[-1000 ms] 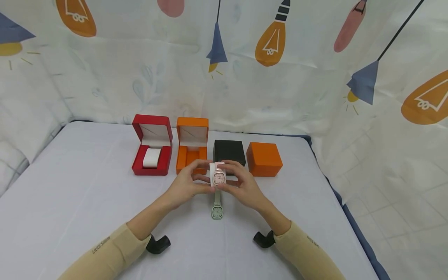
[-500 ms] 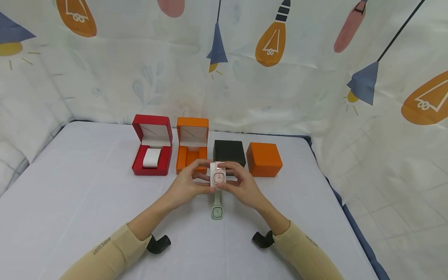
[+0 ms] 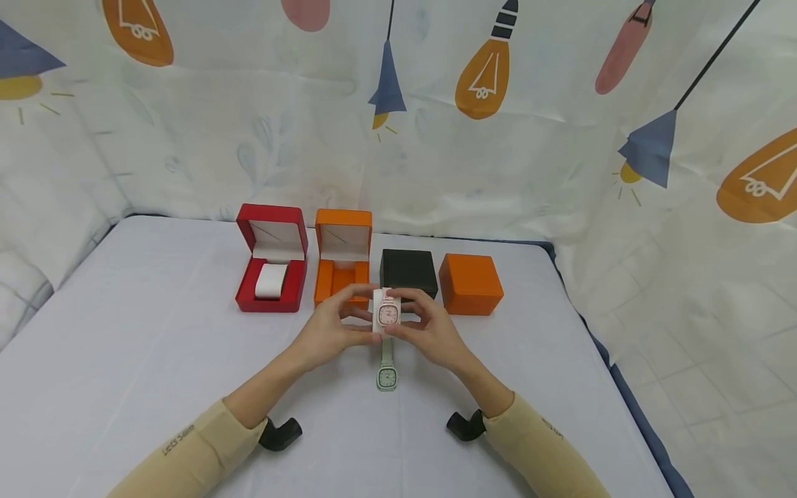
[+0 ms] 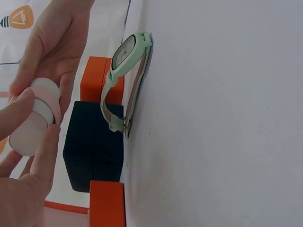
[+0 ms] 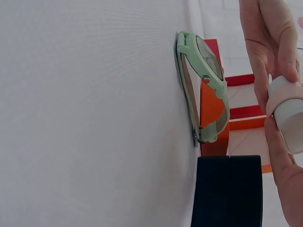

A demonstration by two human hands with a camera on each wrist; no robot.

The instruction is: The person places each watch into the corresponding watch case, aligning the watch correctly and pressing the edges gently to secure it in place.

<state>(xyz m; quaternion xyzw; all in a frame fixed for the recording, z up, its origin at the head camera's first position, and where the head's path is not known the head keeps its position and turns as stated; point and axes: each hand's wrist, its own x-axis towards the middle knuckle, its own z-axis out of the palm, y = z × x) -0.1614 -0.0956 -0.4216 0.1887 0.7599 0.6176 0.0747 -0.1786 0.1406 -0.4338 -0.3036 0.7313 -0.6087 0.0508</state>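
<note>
Both hands hold a white watch cushion wearing a pink watch, above the table's middle. My left hand grips the white cushion from its left end. From the right, my right hand pinches the pink watch, its fingers at the strap's top and its thumb under the dial. In the left wrist view the pink strap wraps around the cushion. Nearer the person, a mint-green watch stands on the table, its strap looped in the right wrist view.
Behind the hands are an open red box holding a white cushion, an open orange box with a bare compartment, a closed black box and a closed orange box. A white cloth covers the table.
The right forearm has shifted slightly left, and the pink watch with its cushion has moved very slightly. Both hands keep their hold; boxes and green watch stay put.
</note>
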